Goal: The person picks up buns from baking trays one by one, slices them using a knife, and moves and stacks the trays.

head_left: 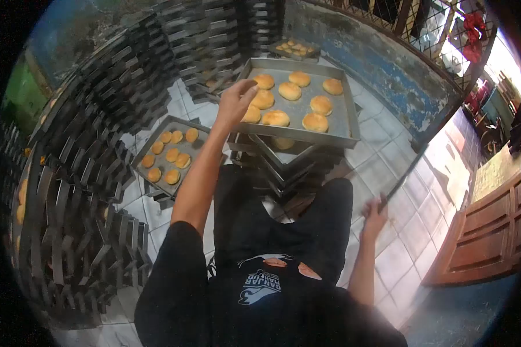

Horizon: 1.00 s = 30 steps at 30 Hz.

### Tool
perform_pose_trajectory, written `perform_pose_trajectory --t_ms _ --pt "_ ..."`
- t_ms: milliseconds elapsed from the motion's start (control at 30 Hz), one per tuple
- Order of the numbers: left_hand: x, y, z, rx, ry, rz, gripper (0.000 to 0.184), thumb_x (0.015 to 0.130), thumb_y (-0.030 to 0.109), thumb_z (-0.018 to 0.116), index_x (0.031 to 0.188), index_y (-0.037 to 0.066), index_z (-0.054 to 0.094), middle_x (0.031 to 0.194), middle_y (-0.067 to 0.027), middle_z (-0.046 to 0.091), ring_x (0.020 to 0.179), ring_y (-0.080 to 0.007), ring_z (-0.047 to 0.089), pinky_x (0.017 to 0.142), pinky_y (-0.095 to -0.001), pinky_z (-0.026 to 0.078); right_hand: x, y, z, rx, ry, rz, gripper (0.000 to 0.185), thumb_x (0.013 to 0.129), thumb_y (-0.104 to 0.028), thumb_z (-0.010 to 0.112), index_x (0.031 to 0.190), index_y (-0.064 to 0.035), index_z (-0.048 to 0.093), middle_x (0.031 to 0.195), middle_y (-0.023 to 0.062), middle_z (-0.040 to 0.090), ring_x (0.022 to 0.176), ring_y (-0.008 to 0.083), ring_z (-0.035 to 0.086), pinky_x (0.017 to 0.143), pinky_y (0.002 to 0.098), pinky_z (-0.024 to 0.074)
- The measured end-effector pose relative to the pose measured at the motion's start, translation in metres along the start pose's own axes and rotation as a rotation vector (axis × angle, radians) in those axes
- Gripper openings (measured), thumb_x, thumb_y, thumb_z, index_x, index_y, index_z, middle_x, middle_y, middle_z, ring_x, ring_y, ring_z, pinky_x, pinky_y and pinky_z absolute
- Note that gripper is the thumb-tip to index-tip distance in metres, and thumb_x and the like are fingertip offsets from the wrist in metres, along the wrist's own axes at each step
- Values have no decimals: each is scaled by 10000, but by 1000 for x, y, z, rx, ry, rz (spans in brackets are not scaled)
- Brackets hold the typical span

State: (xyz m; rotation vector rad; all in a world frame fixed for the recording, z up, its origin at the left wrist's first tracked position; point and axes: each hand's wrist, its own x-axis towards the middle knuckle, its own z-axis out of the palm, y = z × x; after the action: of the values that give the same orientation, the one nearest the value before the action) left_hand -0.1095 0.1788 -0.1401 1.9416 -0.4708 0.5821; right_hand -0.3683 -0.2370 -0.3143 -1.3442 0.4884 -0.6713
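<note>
Left grip by golden buns in metal tray, right grip apart: closure unclear for both.

One camera, worn on the person's head, looks forward and steeply down, with the shirt close by at six o'clock and the tray farther off, from the middle toward one. Its wide, round-edged view reaches the stacked trays at ten o'clock, the wall between one and two, and the door past three.
</note>
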Motion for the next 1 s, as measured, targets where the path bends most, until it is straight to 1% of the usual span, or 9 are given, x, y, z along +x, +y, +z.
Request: perform_pose_trajectory --t_ms 167,200,233,300,367,567,667,833,1000 --pt "7 -99 -7 696 192 217 580 890 455 723 1222 -19 685 1090 -212 728 997 -332 722 892 -406 552 28 -21 82 26 -108 -199 477 1058 -208 589 1466 12 478 1051 81 662 829 143 620 753 297 536" --pt "3 -121 -14 657 107 -65 594 874 467 724 1202 -26 681 1071 -201 726 969 -324 716 885 -410 554 38 -17 95 -29 -122 -319 482 1063 -234 584 1455 27 484 1108 88 676 869 153 631 801 301 533" --pt "-3 -124 -33 609 33 -359 608 858 479 725 1183 -33 677 1051 -191 724 942 -317 711 878 -415 557 38 -42 102 -204 -161 -194 431 1047 -131 583 1434 51 524 1394 134 602 1262 228 580 1018 332 496" --pt "-9 -121 -43 104 -217 -835 552 853 433 709 1124 -45 658 979 -153 691 864 -289 666 839 -477 558 51 -47 124 -283 -200 -225 442 1051 -144 584 1445 47 519 1397 134 595 1253 230 579 1027 326 484" --pt "-22 -200 -34 -130 -274 -924 521 892 343 677 1196 -73 597 1058 -160 650 906 -253 632 790 -461 529 64 -44 147 -465 -216 -247 471 1056 -165 587 1465 50 495 1402 149 582 1248 241 575 1033 337 482" --pt "-113 -115 -91 -501 283 -1054 261 902 223 626 1049 8 608 925 -81 595 805 -220 614 700 -410 530 25 -59 218 16 -259 15 533 1059 -189 593 1504 54 427 1455 191 510 1253 241 564 1073 388 476" --pt "-175 -135 -140 -660 548 -1071 207 894 198 629 1027 42 599 890 -62 577 820 -204 612 722 -412 543 17 -36 257 -98 -402 -110 516 1054 -201 596 1481 56 461 1466 179 522 1281 257 545 1101 389 436" --pt "-250 -150 -182 -663 833 -950 342 885 86 553 1225 62 573 1035 -96 622 913 -234 656 783 -441 576 -18 -63 314 -85 -683 -350 433 1056 -64 541 1445 105 457 1480 194 519 1370 234 494 1153 375 390" --pt "-260 -199 -181 -663 1023 -867 518 882 57 518 1396 114 505 1131 -101 613 974 -238 653 781 -454 588 -46 -82 306 -22 -688 -191 410 1054 -29 499 1439 102 443 1467 207 521 1365 279 505 1152 425 414"
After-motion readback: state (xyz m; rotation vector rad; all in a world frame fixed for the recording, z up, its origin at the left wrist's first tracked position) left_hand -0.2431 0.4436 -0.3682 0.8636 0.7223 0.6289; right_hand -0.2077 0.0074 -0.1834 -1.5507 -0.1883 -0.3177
